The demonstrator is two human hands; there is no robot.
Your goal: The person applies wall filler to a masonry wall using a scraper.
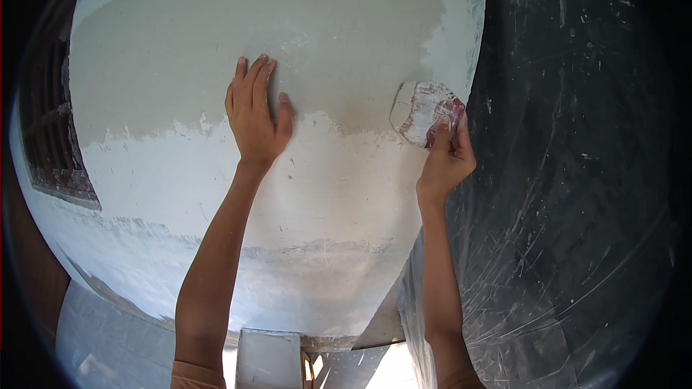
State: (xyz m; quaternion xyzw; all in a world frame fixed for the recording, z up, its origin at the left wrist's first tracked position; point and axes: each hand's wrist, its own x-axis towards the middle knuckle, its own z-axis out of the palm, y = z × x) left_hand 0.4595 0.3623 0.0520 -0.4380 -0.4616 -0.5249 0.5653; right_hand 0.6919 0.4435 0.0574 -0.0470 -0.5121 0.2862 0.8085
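My left hand [257,112] rests on the wall [158,57], near where a grey coat meets a whiter band, its fingers slightly bent and apart. My right hand [447,155] grips a flat scraper [422,101] with a red, white-smeared back and holds it against the wall near the right edge of the grey coat. The wall shows ragged patches along the line between the grey and white coats.
A dark barred window [54,130] is at the left. Clear plastic sheeting [548,230] covers the dark area at the right. Below the wall are a grey tiled floor [101,338] and a grey rectangular object [268,360] at the bottom centre.
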